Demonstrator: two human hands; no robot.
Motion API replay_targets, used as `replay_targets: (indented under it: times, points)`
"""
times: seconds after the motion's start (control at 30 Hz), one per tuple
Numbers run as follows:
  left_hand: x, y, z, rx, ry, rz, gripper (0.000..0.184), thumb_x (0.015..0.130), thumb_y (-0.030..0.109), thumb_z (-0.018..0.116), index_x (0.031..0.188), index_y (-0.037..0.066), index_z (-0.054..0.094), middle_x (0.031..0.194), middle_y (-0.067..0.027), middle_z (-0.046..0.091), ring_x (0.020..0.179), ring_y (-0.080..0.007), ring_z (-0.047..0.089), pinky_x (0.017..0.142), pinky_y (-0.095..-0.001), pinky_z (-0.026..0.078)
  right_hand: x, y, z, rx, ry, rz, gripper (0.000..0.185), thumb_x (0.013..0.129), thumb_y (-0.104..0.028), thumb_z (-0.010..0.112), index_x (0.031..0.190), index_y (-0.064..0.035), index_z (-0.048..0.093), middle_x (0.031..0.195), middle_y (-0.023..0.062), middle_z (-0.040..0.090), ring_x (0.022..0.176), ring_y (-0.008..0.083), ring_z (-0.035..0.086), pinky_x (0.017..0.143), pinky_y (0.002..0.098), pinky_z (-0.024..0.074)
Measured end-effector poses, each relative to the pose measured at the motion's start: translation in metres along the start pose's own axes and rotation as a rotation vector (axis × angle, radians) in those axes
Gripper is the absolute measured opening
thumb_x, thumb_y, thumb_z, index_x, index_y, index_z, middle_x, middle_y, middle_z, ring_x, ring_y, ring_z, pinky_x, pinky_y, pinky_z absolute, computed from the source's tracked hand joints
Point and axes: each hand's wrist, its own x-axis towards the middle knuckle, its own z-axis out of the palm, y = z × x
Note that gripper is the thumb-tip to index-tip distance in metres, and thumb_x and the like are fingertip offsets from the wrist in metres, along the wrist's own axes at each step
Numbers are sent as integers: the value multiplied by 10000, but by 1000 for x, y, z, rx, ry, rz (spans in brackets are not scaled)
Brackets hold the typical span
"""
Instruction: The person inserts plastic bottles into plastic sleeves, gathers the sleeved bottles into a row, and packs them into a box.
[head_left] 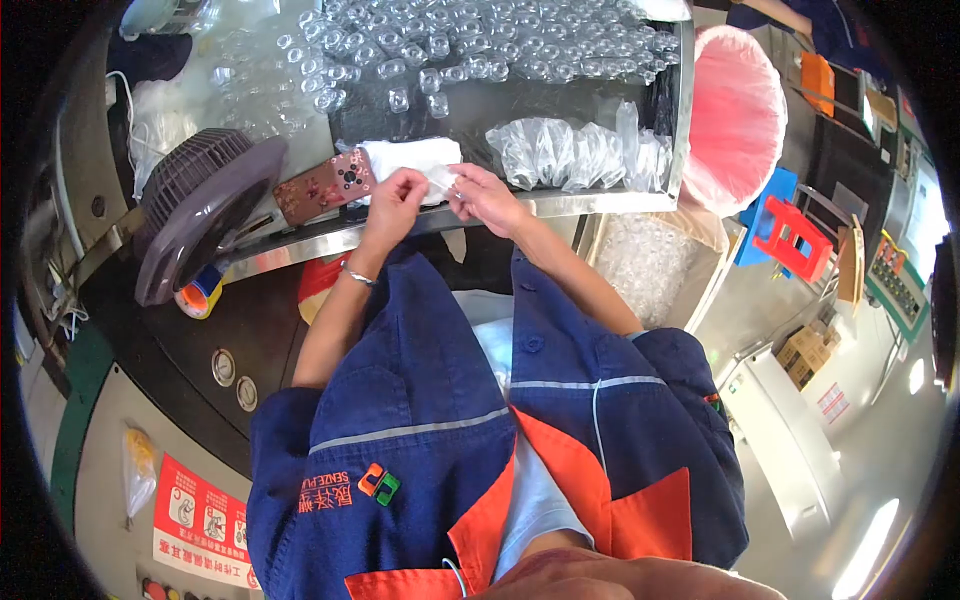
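Note:
My left hand [398,195] pinches at one side of a small translucent plastic piece [440,180], its fingers closed. From the other side, my right hand [484,194] grips the same piece between thumb and fingers. Its exact kind is too small and blurred to tell. Both hands are just above a folded white cloth [415,157] at the table's front edge. A brown patterned phone-like object [322,187] lies left of the cloth. To the right of my hands sits a row of clear plastic bags [560,152].
Many small clear plastic pieces [438,46] cover the back of the dark table. A fan [205,200] stands at the left. On the right are a pink-lined bin [738,115], a box of clear pieces [645,262] and a red stool [792,240]. Another person's arm [778,14] shows at top right.

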Motion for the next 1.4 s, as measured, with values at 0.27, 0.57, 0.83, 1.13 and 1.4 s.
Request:
replay_targets:
  times: [0.27,0.57,0.83,1.13,1.4]
  points:
    - [-9,52,41,402,-139,355,74,834,44,593,904,29,612,823,-120,635,667,-251,632,593,-323,500,6,3,-9,-288,117,-431,281,904,-53,463,1179,-76,514,1213,122,496,1107,201,499,900,359,434]
    - [16,18,6,975,-27,98,125,801,110,638,895,37,599,825,-137,608,737,-329,635,627,-430,508,-5,-8,-14,-1752,715,-635,437,778,-151,619,1179,-6,526,1383,253,300,1256,416,328,955,524,316]
    - [12,-10,1,772,136,207,76,802,92,597,839,27,614,806,-152,640,743,-358,622,642,-443,494,11,-59,32,-1671,536,-828,414,806,-111,574,1209,-94,482,1197,203,449,1110,377,482,859,452,423]
    - [11,7,3,216,115,-87,94,829,91,647,829,-3,649,686,-33,627,613,-114,592,580,-253,472,26,-63,14,-1336,559,-825,324,833,-145,617,1084,-34,446,1047,160,501,798,323,606,679,424,506]
    - [8,8,-13,-132,-34,-171,62,876,71,610,880,10,621,710,15,602,619,-49,548,565,-200,444,-21,-40,28,-47,-16,75,426,918,-150,527,1302,-35,382,851,119,603,636,165,589,544,296,462]
